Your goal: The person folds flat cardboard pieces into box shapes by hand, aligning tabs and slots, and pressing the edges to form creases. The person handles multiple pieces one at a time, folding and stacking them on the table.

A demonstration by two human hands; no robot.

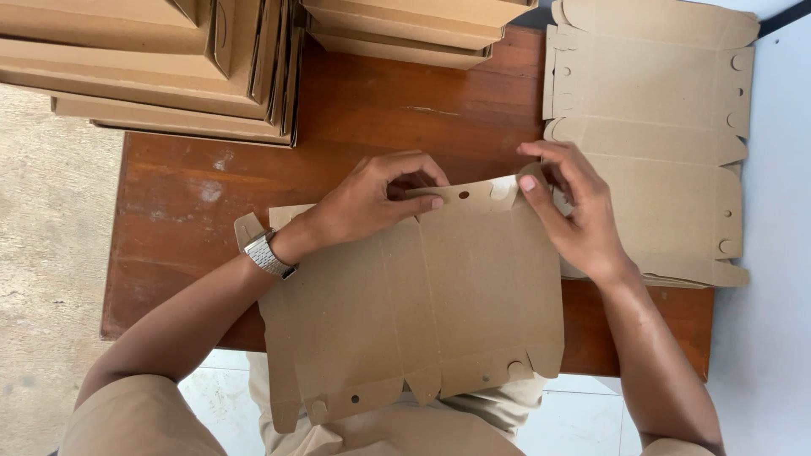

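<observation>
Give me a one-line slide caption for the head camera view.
Left hand and right hand pinch the far edge of a flat cardboard box blank on a wooden table.

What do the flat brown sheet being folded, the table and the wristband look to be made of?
Flat brown die-cut sheet: matte cardboard, apparently; creased fold lines, punched holes. Reddish-brown table: seemingly varnished wood, with grain and worn pale patches. Silvery wristband on the left hand: probably metal links; it glints.
</observation>
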